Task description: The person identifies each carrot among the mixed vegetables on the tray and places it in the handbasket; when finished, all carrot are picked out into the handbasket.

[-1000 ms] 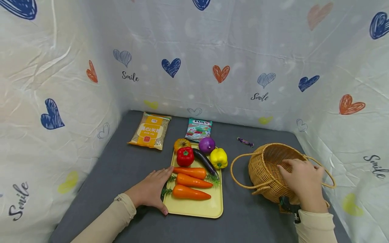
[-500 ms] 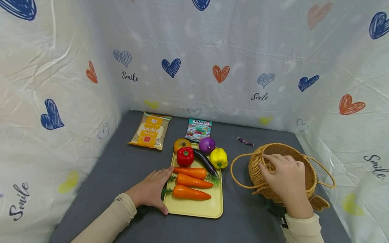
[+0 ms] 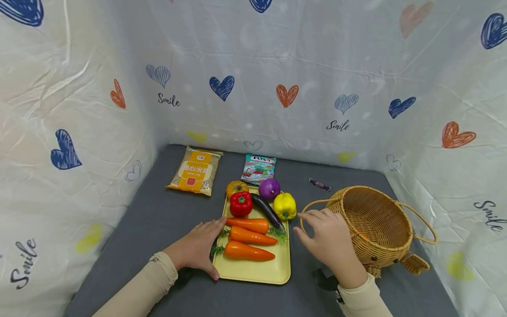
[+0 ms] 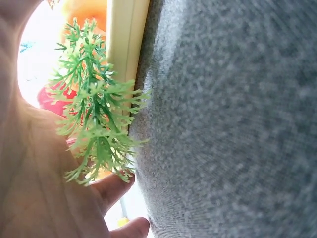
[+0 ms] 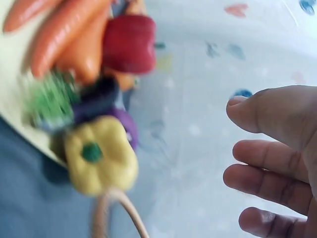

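Observation:
My left hand (image 3: 198,246) spreads along the left edge of a yellow tray (image 3: 257,274), thumb at its front corner and fingers near the carrot tops. Three carrots (image 3: 248,251) lie on the tray, with a red bell pepper (image 3: 241,204), an eggplant (image 3: 266,210), a purple onion (image 3: 270,189) and a yellow bell pepper (image 3: 285,206) behind them. In the left wrist view, feathery carrot greens (image 4: 99,109) hang over the tray's rim beside the palm. My right hand (image 3: 328,237), fingers apart and holding nothing, hovers between the tray and a wicker basket (image 3: 386,211), overlapping the basket's left handle.
A bit of orange (image 3: 362,235) shows inside the basket. Behind the tray lie a grain bag (image 3: 196,171) and a green candy bag (image 3: 259,169). A small pumpkin (image 3: 236,188) sits at the tray's back corner. A wrapped candy (image 3: 319,185) lies behind the basket.
My right hand has moved left from over the basket's opening to beside the tray, uncovering the basket's inside. My left hand and the tray have stayed put.

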The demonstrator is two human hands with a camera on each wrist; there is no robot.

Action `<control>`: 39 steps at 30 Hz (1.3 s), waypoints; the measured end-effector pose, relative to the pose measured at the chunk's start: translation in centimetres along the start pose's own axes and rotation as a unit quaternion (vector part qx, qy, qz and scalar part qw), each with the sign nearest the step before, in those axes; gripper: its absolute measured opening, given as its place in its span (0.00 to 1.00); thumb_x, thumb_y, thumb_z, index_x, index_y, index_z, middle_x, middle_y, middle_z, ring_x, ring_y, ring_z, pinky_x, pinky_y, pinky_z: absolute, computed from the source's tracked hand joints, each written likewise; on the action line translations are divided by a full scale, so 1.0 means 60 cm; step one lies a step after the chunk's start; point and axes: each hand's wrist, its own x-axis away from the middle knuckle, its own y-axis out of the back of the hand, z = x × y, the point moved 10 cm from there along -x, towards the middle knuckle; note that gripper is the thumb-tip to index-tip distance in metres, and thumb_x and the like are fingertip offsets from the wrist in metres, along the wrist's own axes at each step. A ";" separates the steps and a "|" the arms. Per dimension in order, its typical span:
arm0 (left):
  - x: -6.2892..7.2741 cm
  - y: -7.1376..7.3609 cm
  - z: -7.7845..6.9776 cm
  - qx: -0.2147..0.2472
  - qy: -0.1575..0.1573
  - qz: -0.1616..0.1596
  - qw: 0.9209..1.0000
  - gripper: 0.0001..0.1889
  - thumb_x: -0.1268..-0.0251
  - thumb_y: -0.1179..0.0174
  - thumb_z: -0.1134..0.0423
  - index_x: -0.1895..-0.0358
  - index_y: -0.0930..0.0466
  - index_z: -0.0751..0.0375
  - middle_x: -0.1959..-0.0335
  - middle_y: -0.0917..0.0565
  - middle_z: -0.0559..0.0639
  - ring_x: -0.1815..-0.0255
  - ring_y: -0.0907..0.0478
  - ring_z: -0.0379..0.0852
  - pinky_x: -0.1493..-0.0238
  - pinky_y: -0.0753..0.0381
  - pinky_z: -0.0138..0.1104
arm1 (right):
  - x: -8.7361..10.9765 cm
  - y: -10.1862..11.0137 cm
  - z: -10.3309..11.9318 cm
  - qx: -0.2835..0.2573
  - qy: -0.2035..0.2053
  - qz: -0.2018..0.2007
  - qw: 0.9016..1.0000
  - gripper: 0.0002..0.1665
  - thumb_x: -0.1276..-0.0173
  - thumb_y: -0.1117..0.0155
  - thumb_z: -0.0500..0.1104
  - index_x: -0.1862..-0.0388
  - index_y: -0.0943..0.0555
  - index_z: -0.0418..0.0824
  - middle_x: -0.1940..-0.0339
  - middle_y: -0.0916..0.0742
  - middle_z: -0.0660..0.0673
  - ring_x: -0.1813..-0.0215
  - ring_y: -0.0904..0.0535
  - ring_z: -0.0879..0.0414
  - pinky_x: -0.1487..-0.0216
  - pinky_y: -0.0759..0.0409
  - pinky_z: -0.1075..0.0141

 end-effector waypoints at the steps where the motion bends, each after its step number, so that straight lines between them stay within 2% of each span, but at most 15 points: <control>1: 0.000 0.000 -0.001 0.002 -0.001 0.000 1.000 0.85 0.72 0.20 0.20 0.11 0.58 0.57 0.12 0.49 0.54 0.15 0.48 0.61 0.19 0.53 0.63 | -0.001 -0.009 0.009 -0.003 0.003 0.007 1.000 0.22 0.44 0.14 0.53 0.53 0.06 0.45 0.58 0.08 0.47 0.61 0.16 0.47 0.68 0.22 0.54; 11: 0.000 -0.002 0.002 0.007 0.001 0.001 1.000 0.85 0.72 0.20 0.20 0.11 0.58 0.56 0.12 0.50 0.53 0.14 0.49 0.62 0.19 0.55 0.63 | 0.004 -0.112 0.087 -0.058 0.016 0.101 0.993 0.20 0.38 0.18 0.58 0.51 0.06 0.50 0.55 0.08 0.54 0.59 0.21 0.55 0.65 0.28 0.62; 19: -0.001 -0.004 0.008 0.002 -0.005 0.002 1.000 0.85 0.72 0.21 0.19 0.11 0.59 0.56 0.11 0.52 0.53 0.14 0.51 0.62 0.19 0.56 0.63 | 0.010 -0.160 0.133 -0.078 0.036 0.148 0.985 0.20 0.37 0.18 0.59 0.52 0.07 0.50 0.55 0.08 0.53 0.60 0.23 0.54 0.62 0.26 0.62; 28: -0.001 -0.005 0.002 0.009 -0.005 0.003 1.000 0.85 0.71 0.21 0.19 0.10 0.60 0.56 0.12 0.51 0.54 0.15 0.49 0.63 0.19 0.53 0.63 | 0.025 -0.199 0.152 -0.087 0.041 0.186 0.978 0.19 0.37 0.17 0.57 0.51 0.07 0.52 0.55 0.08 0.54 0.54 0.18 0.54 0.58 0.20 0.60; 39: 0.000 -0.003 0.004 -0.004 0.002 0.002 1.000 0.85 0.73 0.21 0.18 0.10 0.59 0.56 0.12 0.50 0.53 0.14 0.49 0.61 0.19 0.53 0.62 | 0.033 -0.229 0.161 -0.080 0.047 0.212 0.973 0.21 0.40 0.15 0.57 0.52 0.08 0.50 0.57 0.09 0.54 0.57 0.19 0.55 0.58 0.21 0.59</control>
